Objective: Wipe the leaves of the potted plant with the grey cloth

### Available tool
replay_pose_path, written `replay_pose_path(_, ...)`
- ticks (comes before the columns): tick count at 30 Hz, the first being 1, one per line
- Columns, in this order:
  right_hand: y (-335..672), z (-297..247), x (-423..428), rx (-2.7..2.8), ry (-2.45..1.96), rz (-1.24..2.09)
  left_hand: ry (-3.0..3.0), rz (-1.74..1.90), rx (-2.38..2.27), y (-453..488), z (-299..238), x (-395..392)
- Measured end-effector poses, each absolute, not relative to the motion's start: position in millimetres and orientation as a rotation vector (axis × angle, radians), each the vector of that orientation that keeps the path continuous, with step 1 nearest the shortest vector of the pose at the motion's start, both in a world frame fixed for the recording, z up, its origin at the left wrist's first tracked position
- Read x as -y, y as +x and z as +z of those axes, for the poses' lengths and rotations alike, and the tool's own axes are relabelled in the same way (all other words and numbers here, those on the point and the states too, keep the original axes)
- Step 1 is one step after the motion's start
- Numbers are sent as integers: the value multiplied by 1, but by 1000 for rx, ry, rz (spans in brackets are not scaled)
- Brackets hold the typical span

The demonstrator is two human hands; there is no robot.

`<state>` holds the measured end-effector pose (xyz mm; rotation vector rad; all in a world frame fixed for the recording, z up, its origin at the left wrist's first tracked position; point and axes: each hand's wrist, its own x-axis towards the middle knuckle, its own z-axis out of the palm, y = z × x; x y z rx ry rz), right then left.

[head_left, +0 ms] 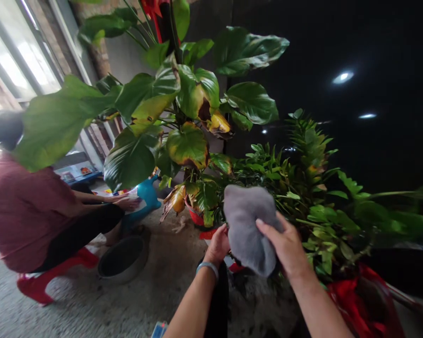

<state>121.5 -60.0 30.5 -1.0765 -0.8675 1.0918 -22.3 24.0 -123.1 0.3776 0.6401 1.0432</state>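
Note:
A fluffy grey cloth [250, 225] is held up in front of the plants, folded and bunched. My right hand [284, 241] grips its right side, thumb across the front and the other fingers mostly hidden. At the left edge of the cloth, my left hand [217, 245] is curled with its fingertips against it, partly out of sight behind the fabric. A band circles my left wrist. Just beyond the hands stands a tall potted plant [188, 145] with broad green leaves, several of them yellowed and brown. Lower leafy plants [268, 173] spread behind the cloth.
At the left a person [24, 206] in a reddish top sits on a red stool [59, 272], hands near a blue object [148, 195]. A dark basin [123, 258] stands on the concrete floor. Red plastic [366, 300] lies at lower right, below a glossy black wall [373, 70].

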Motion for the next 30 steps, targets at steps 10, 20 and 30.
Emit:
replay_pose_path(10, 128, -29, 77, 525, -1271, 1319, 320, 1036, -535, -15, -128, -36)
replay_pose_path(20, 173, 27, 41, 393, -1128, 863, 379, 1036, -543, -19, -126, -34)
replay_pose_path(30, 142, 2, 81, 381, -1210, 977, 365, 1061, -585, -19, -131, -35)
